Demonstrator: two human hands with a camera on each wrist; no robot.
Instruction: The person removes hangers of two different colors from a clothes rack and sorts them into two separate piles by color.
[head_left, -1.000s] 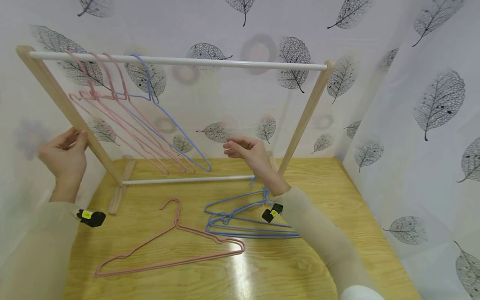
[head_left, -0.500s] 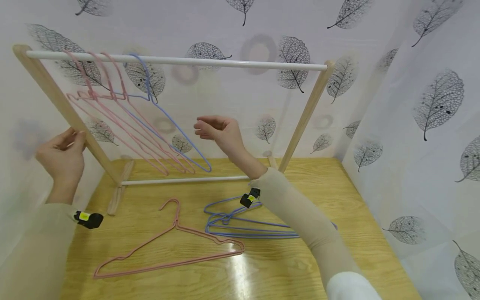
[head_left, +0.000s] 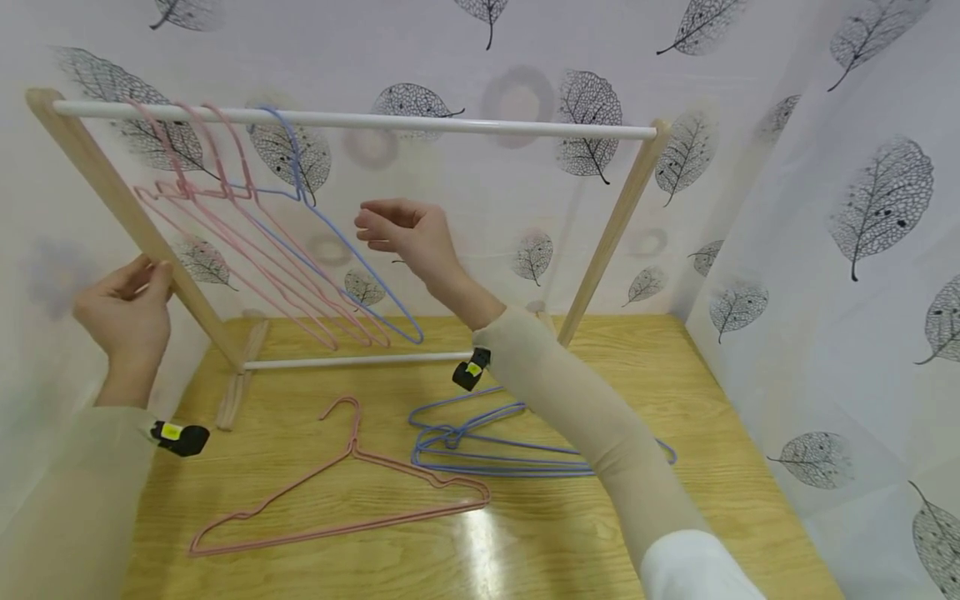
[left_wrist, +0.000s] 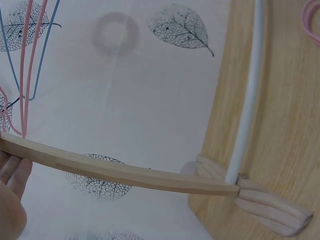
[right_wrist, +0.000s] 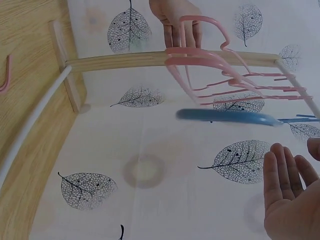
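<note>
Head view is showing the change: over the last second my right hand has been rising and swinging left, away from the pile of blue hangers, and it is now hovering just beside the hanging blue hanger. Its fingers are stretching out nearly straight, with the thumb apart, and it is holding nothing; right wrist view is showing a gap between fingertips and wire, so I am not touching it. I take this to mean the work is centring on what is already hanging rather than on the loose hangers.

My left hand is staying where it was, thumb and fingers pinching the left post, which I judge is steadying the frame. That blue hanger is hanging from the upper rail, rightmost after three pink hangers. On the worktop, the lying pink hanger is resting toward the left edge, while the blue pile is lying farther toward the right edge, partly hidden under my right sleeve.
</note>
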